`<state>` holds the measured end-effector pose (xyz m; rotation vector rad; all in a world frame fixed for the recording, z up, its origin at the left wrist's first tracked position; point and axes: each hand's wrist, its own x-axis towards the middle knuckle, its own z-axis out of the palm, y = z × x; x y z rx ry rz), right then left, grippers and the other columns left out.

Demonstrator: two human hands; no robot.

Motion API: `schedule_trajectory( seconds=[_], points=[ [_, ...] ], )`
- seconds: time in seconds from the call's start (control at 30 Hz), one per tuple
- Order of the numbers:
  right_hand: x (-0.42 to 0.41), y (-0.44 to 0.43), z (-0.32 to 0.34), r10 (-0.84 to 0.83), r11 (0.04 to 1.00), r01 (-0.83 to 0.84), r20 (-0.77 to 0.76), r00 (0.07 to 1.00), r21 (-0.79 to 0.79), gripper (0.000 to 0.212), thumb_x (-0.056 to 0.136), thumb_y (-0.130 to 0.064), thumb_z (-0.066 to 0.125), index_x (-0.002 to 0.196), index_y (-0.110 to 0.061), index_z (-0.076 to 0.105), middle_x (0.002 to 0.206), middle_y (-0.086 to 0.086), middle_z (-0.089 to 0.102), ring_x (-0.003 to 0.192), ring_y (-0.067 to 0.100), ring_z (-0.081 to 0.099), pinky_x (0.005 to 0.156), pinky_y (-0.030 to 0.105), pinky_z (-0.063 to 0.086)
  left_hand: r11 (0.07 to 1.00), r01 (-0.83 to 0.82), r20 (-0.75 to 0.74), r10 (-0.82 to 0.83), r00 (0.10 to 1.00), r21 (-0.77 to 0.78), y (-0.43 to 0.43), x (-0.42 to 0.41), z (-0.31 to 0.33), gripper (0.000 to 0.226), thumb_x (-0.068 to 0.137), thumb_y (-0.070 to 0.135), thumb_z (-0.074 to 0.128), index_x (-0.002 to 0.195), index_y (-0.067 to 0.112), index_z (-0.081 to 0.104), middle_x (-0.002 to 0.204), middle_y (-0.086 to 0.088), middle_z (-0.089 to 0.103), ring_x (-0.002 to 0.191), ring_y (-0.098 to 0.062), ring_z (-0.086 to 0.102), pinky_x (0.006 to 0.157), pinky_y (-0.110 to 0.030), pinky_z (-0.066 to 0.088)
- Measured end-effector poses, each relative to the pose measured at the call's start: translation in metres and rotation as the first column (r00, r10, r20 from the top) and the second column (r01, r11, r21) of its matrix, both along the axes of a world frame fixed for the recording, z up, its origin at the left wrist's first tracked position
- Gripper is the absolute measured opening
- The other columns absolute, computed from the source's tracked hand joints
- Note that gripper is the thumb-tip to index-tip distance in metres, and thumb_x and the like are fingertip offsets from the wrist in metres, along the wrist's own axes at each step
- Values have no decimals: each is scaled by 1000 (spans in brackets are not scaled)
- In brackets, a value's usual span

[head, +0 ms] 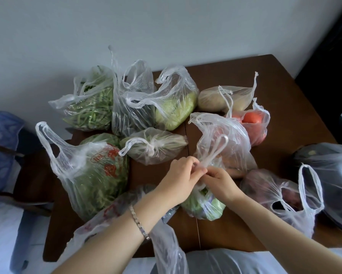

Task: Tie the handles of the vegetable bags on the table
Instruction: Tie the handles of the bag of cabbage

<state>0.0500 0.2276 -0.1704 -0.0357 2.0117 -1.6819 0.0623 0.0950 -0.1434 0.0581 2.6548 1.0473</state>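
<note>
Pinching handles [217, 149] of green-vegetable bag [203, 206]: your left hand [183, 175] and right hand [219, 181] both clamped on them, touching; handles rise away from you, bag directly below on bench [152, 175].

L hand [183, 175], R hand [218, 179] on handles [205, 163] (bag [203, 206])

No words or numbers can be read; the big bag of greens [91, 180] has red marks [109, 161] printed on it, but they are too blurry to make out.
</note>
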Motion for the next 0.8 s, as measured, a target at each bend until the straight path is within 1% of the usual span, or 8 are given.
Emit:
schedule_trajectory(
  seconds=[0.07,0.17,0.33,0.43,0.5,0.53,0.67,0.8],
  points=[
    [3,2,0,-62,996,63,15,998,-60,20,90,-9,54,88,-17,72,91,12,72,88,18,65,85,31,51,1000,-30,0,30,1000,2,-1,4,-5,38,91,41,49,112,11,58,105,-2,53,104,-16,48,91,-25,41],
    [5,8,-1,-116,990,116,10,993,-74,21,91,-13,55,83,-17,74,90,10,74,91,24,68,89,37,51,998,-58,-29,59,998,29,-1,11,-10,36,87,36,59,101,2,61,97,0,48,91,-11,49,75,-12,33],
    [6,7,3,-192,981,192,-35,981,0,21,89,-14,58,72,-15,71,74,12,70,70,14,62,71,26,49,966,-207,-49,216,975,154,3,14,-13,27,76,26,74,85,2,69,87,0,54,80,-11,54,66,-6,36],
    [3,3,3,-250,967,253,-53,967,43,11,85,-16,64,81,-6,67,66,10,67,61,15,59,62,31,49,940,-278,-29,289,957,200,7,15,-15,22,76,23,75,83,2,70,78,4,53,68,-4,49,62,-7,37],
    [5,2,4,-258,966,259,-20,966,20,23,81,-17,69,96,-6,56,69,10,69,62,19,61,63,36,52,907,-351,45,351,935,233,7,14,-15,18,81,20,71,87,3,71,77,2,56,68,-6,50,58,-6,38],
    [8,3,4,-234,972,235,-18,972,11,31,79,-16,71,100,-8,50,71,6,68,63,17,60,63,32,52,881,-398,116,381,917,255,6,13,-14,17,83,19,68,91,4,72,78,1,59,68,-8,52,55,-5,39],
    [21,7,-1,21,961,79,-354,935,264,34,79,-17,70,103,-16,47,77,-7,60,67,14,56,67,23,46,750,-588,449,431,783,305,0,7,-4,19,83,22,67,95,8,71,67,2,58,47,-6,40,36,-12,29],
    [18,6,-9,203,910,93,-631,749,403,33,76,-15,58,109,-17,65,76,-5,62,59,7,51,57,21,47,798,-534,470,370,801,281,-3,5,3,13,82,26,68,85,13,70,64,2,58,44,-5,39,31,-11,27]
  ],
)
